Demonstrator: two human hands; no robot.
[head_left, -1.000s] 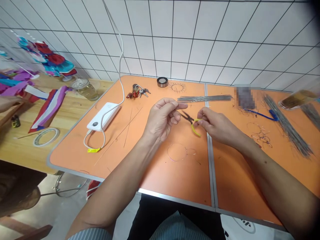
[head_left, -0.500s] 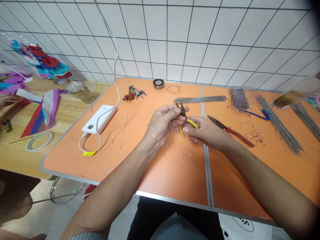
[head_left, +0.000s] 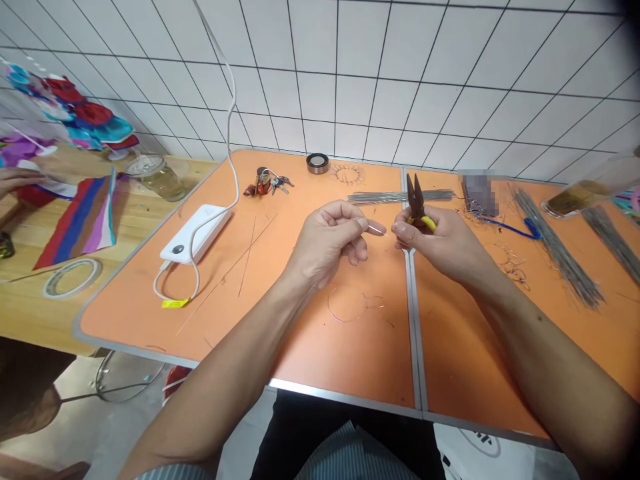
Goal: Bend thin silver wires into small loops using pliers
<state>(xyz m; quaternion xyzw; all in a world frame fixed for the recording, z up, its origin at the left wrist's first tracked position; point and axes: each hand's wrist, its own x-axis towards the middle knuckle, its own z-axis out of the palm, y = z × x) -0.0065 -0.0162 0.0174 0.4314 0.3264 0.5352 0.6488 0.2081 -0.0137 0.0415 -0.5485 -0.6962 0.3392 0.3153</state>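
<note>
Between thumb and forefinger, my left hand (head_left: 333, 241) pinches a short thin wire (head_left: 377, 230) that points toward the right. My right hand (head_left: 434, 235) is closed around black-jawed pliers (head_left: 415, 195) with yellow handles, their jaws pointing up and away. Its thumb and fingertip are near the wire's right end; whether they touch it is too small to tell. Below the hands, a thin wire loop with a smaller loop (head_left: 347, 305) lies on the orange table (head_left: 350, 360).
A white power bank (head_left: 195, 233) with a cable, keys (head_left: 273, 181) and a tape roll (head_left: 317, 163) lie left and behind. Wire bundles (head_left: 560, 247) and a cup (head_left: 575, 197) are at right. Another person's hand (head_left: 20, 180) shows at far left.
The pliers have come away from my left fingers and turned upright in my right hand, which moved slightly right and up. The wire between the hands now shows. At far left, the striped cloth has shifted.
</note>
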